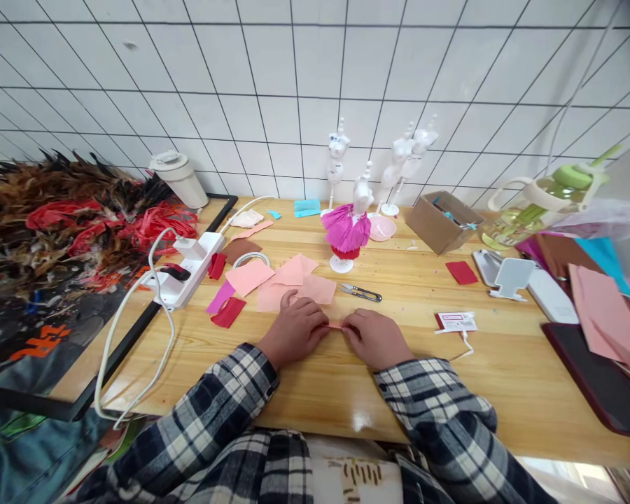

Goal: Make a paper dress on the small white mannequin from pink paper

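Note:
A narrow strip of pink paper is stretched between my two hands, low over the wooden table. My left hand pinches its left end, and my right hand pinches the right end. Most of the strip is covered by my fingers. Just beyond the left hand lie overlapping pale pink paper pieces. Thread snips lie beyond the right hand. Farther back stands a small white dress form wearing a magenta pleated skirt with a red layer below.
White mini dress forms stand along the tiled wall near a cardboard box. A power strip with looping white cables lies left. Feathers cover the far left. A bottle, phone stand and coloured papers sit right.

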`<state>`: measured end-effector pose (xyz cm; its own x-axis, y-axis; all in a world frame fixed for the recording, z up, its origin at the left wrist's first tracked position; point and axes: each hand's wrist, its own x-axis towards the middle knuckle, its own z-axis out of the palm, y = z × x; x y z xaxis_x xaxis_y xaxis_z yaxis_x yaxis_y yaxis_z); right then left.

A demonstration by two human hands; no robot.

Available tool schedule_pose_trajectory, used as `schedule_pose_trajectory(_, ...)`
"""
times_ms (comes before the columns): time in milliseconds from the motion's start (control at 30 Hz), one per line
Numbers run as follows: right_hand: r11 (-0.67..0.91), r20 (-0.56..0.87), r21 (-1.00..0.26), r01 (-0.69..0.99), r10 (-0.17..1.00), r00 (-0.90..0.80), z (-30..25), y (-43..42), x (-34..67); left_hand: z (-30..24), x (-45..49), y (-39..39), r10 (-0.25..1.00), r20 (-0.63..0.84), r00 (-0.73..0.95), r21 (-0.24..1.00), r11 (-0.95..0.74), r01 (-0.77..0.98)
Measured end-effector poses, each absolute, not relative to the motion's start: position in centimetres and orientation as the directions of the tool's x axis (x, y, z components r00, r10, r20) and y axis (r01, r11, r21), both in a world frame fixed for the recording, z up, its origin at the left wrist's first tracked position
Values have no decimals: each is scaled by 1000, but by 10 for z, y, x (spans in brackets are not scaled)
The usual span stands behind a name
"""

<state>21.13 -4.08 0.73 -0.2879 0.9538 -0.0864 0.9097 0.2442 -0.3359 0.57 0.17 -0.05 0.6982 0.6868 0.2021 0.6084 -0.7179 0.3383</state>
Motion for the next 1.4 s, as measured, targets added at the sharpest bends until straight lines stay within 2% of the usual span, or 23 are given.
schedule_pose_trajectory(167, 133, -157, -378, 916, 966, -206, 3, -35, 210, -1, 8, 3, 721, 196, 664, 336, -686, 645)
schedule_pose_trajectory(433, 173, -117, -495, 851, 958, -263, -1, -33, 212, -3, 7, 7, 716, 189, 671, 339, -690, 640)
schedule_pose_trajectory(500, 155, -119, -514, 843, 961, -249, -2, -32, 214, -2, 5, 8, 730, 218, 648, 373, -675, 636)
schedule_pose_trajectory(567, 89, -123, -600, 795, 972, -201, -2, -30, 215, 1, 3, 6, 782, 288, 553, 470, -618, 630)
schedule_pose_trajectory(633, -20, -127, -769, 639, 984, -122, 0, -28, 215, 5, 2, 2, 868, 302, 394, 667, -487, 564)
schedule_pose_trajectory(667, -71, -131, -856, 512, 988, -83, 2, -26, 214, 6, 3, 0, 914, 243, 324, 786, -381, 486)
schedule_pose_trajectory(733, -123, -136, -961, 246, 990, -34, 7, -22, 212, 9, 8, -5, 930, -47, 366, 959, -60, 276)
schedule_pose_trajectory(767, -128, -134, -981, 149, 991, -30, 10, -20, 210, 10, 12, -5, 887, -168, 430, 981, 106, 165)
schedule_pose_trajectory(833, -119, -122, -991, 62, 992, -46, 15, -15, 207, 14, 20, -3, 817, -266, 511, 950, 313, -8)
schedule_pose_trajectory(933, -94, -99, -992, 87, 993, -63, 19, -8, 203, 22, 29, 11, 847, -264, 462, 913, 373, -163)
schedule_pose_trajectory(1167, -62, -57, -981, 184, 998, 35, 10, 4, 206, 23, 35, 36, 925, -239, 295, 915, 316, -249)
schedule_pose_trajectory(1267, -32, -10, -960, 277, 997, 78, 4, 3, 206, 14, 36, 32, 873, -325, 363, 852, 437, -288)
schedule_pose_trajectory(1400, -3, 32, -926, 377, 996, 88, 0, -2, 201, 8, 38, 28, 793, -395, 463, 807, 541, -239)
